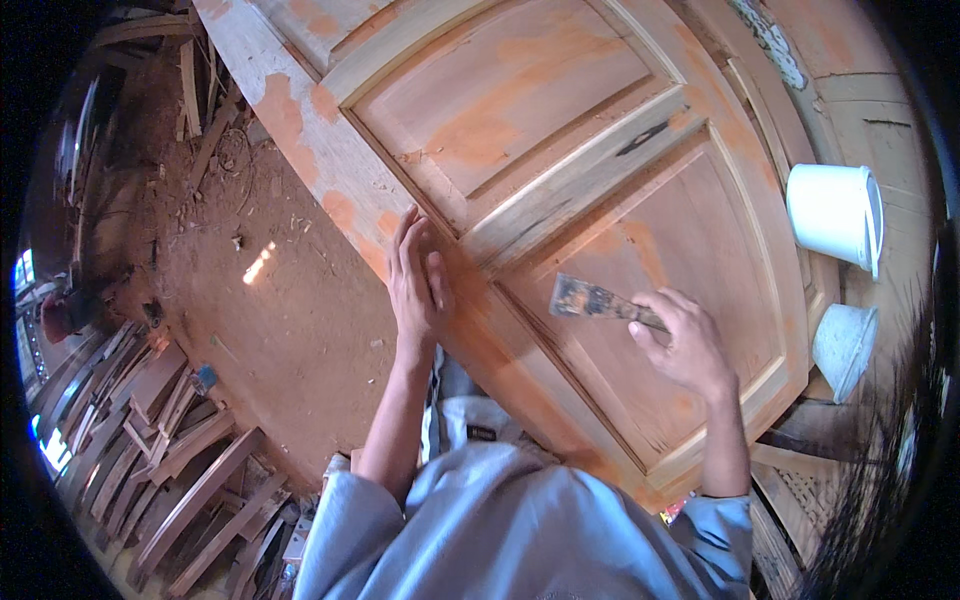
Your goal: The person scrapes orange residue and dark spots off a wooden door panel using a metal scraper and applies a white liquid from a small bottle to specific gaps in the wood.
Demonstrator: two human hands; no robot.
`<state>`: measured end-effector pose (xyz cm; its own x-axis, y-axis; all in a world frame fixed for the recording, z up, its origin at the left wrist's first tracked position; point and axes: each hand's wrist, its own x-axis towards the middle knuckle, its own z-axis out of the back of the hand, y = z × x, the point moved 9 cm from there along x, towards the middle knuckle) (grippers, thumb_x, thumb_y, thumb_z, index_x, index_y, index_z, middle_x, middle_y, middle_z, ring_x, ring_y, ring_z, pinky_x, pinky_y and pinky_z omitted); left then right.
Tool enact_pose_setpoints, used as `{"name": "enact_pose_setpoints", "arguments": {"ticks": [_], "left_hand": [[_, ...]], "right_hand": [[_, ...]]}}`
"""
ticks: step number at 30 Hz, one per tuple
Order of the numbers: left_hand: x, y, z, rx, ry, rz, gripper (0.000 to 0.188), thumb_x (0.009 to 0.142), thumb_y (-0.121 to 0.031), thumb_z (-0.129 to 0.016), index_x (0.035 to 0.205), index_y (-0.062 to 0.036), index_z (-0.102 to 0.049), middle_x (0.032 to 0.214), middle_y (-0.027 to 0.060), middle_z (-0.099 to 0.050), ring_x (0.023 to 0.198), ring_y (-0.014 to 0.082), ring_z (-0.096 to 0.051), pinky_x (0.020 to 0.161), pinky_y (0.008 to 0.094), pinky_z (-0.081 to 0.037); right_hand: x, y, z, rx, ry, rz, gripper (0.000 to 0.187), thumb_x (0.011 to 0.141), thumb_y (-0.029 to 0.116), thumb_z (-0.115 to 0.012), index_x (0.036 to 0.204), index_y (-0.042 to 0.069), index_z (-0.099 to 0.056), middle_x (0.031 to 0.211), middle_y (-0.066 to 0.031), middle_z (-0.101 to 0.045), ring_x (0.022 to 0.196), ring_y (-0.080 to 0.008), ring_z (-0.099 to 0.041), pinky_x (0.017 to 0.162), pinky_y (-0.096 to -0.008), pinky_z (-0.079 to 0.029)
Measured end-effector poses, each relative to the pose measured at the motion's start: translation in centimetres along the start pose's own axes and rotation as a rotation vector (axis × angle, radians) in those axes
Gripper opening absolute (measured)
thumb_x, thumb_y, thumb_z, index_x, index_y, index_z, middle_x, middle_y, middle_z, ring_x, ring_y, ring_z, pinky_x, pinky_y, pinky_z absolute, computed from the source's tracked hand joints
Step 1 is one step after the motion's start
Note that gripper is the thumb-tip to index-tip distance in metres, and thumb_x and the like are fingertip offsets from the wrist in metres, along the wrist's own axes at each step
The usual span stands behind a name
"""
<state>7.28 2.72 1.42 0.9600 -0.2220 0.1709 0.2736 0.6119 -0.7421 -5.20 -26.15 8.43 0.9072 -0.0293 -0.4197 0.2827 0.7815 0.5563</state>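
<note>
In my right hand (685, 340) is a putty knife (597, 299), its handle between thumb and fingers and its stained blade pointing left. The blade is over the lower panel of a wooden panelled door (575, 215); I cannot tell whether it touches. Orange filler-like patches mark the door's frame and panels, and a dark streak runs along its middle rail. At the door's left edge lies my left hand (418, 280), fingers stretched out and nothing in them.
A white bucket (832, 213) and a smaller pale tub (845, 350) stand to the door's right. Curved wooden pieces (195, 490) are heaped at lower left on the brown dirt floor (270, 340). Wood scraps (195, 90) lie at upper left.
</note>
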Motion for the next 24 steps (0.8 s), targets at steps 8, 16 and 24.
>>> {"name": "enact_pose_setpoints", "arguments": {"ticks": [8,16,24], "left_hand": [[-0.2,0.2,0.6,-0.03,-0.079,-0.076,0.039,0.104,-0.024,-0.042,0.132,0.0009,-0.051,0.143,0.0243,-0.049,0.135,0.038,-0.047,0.113,0.05,-0.034],[-0.1,0.4,0.4,-0.099,-0.085,-0.132,0.048,0.106,-0.035,-0.035,0.13,0.0024,-0.054,0.14,0.0244,-0.053,0.138,0.0374,-0.044,0.116,0.0485,-0.028],[0.1,-0.3,0.4,0.005,-0.119,-0.209,0.04,0.104,-0.029,-0.04,0.124,0.0009,-0.058,0.133,0.0222,-0.057,0.127,0.0387,-0.052,0.112,0.0484,-0.034]], "right_hand": [[3.4,0.9,1.1,-0.466,-0.053,0.145,0.026,0.081,0.033,-0.076,0.083,0.008,-0.069,0.078,-0.0079,-0.063,0.081,-0.0272,-0.061,0.085,-0.0441,-0.041],[7.7,5.5,-3.3,-0.668,-0.063,0.328,0.032,0.083,0.04,-0.073,0.077,0.009,-0.068,0.077,-0.0072,-0.062,0.082,-0.0252,-0.061,0.089,-0.0453,-0.041],[7.4,5.7,-0.8,-0.615,-0.13,0.432,0.041,0.083,0.05,-0.07,0.077,0.009,-0.069,0.076,-0.0049,-0.064,0.086,-0.023,-0.062,0.094,-0.0422,-0.039]]}}
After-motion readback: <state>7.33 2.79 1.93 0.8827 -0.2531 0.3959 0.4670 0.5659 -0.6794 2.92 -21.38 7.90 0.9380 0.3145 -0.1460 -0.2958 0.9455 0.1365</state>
